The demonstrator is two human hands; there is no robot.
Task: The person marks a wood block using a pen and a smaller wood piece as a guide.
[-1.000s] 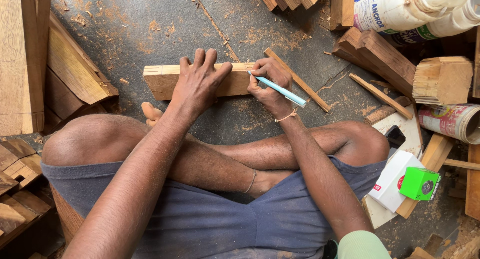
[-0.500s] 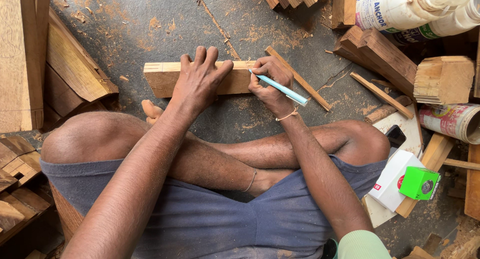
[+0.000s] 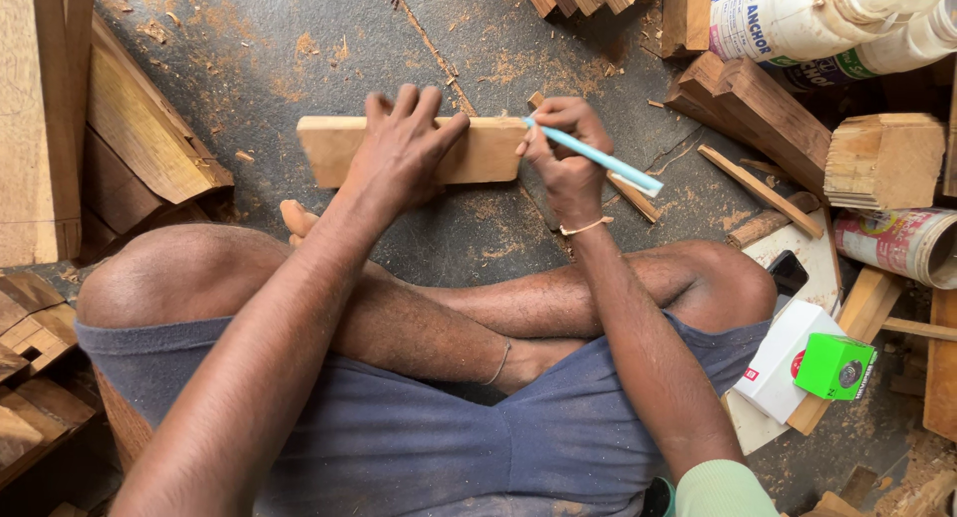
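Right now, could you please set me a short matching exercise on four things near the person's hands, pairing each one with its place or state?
Things:
1. wooden board
2. light blue pen
3. green box
4. dark phone

Places or states:
a. atop a white box, right of the knee
b. pinned flat under the left hand
c. gripped in the right hand, tip at the board's end
d. lying on a pale panel by the right knee

Pairs: 1-b, 2-c, 3-a, 4-d

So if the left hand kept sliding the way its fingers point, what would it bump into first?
The left hand lies flat on the wooden board, fingers pointing away from the person. Past the board's far edge comes only bare dusty floor, so the way looks free as far as the picture shows.
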